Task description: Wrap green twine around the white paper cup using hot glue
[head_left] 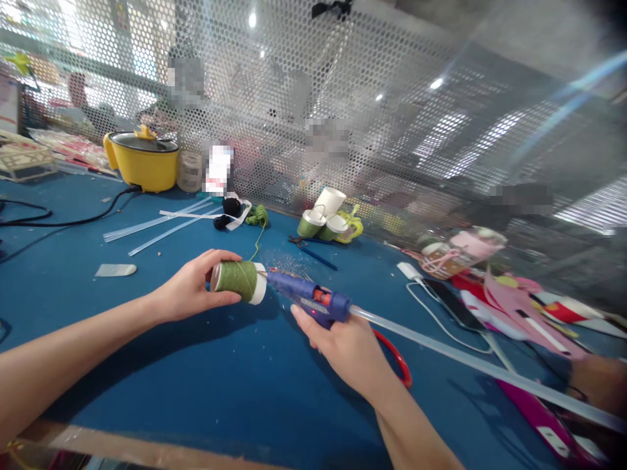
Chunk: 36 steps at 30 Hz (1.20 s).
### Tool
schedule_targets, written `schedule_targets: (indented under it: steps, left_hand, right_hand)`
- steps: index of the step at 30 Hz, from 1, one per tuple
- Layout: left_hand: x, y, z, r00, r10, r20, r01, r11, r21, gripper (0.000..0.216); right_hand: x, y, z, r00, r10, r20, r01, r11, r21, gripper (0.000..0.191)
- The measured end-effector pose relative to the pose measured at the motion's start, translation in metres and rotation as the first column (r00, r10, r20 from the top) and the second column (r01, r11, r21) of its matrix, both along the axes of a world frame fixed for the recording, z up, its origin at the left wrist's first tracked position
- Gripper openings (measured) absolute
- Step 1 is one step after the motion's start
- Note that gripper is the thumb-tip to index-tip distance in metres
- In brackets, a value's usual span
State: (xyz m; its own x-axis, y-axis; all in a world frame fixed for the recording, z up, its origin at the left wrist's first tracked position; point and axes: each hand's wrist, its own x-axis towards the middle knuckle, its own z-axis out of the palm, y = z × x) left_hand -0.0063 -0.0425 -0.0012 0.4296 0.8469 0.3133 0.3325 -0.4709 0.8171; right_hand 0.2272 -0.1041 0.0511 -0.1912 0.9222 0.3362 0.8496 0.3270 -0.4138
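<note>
My left hand point(208, 287) is wrapped round a white paper cup point(259, 287) lying on its side in the air, most of its wall covered with wound green yarn point(235, 279). From the cup a strand runs back to a small green yarn ball point(258, 215) on the table. In my right hand point(343, 346) is a blue glue gun point(304, 290), its red light lit. The nozzle meets or nearly meets the cup's bare white band. A long clear glue stick point(441, 352) sticks out of the gun's rear toward the lower right.
Several cups, some green-wrapped, stand behind by blue-handled pliers point(318, 254). Clear glue sticks point(161, 222) and a yellow electric pot point(147, 163) are at left. Red-handled scissors point(399, 359), a phone point(453, 303), a cable and a magenta power strip point(533, 418) occupy the right.
</note>
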Motion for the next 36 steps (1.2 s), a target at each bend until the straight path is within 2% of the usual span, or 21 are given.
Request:
schedule_targets:
  steps: [11, 24, 36]
  left_hand:
    - [0.0011, -0.0004, 0.0032, 0.999, 0.028, 0.035, -0.026, 0.998, -0.062, 0.051]
    - [0.0012, -0.0007, 0.0034, 0.989, 0.117, 0.095, -0.099, 0.979, -0.176, 0.048]
    - [0.0012, -0.0013, 0.0081, 0.985, 0.144, 0.091, -0.116, 0.958, -0.262, 0.05]
  right_hand:
    - [0.0011, -0.0006, -0.0019, 1.0, 0.01, 0.025, -0.01, 1.0, 0.006, 0.032]
    - [0.0005, -0.0019, -0.0006, 0.999, 0.018, 0.034, -0.017, 1.0, -0.021, 0.031]
    - [0.0009, -0.0017, -0.0009, 0.996, 0.056, 0.074, -0.053, 0.998, -0.036, 0.03]
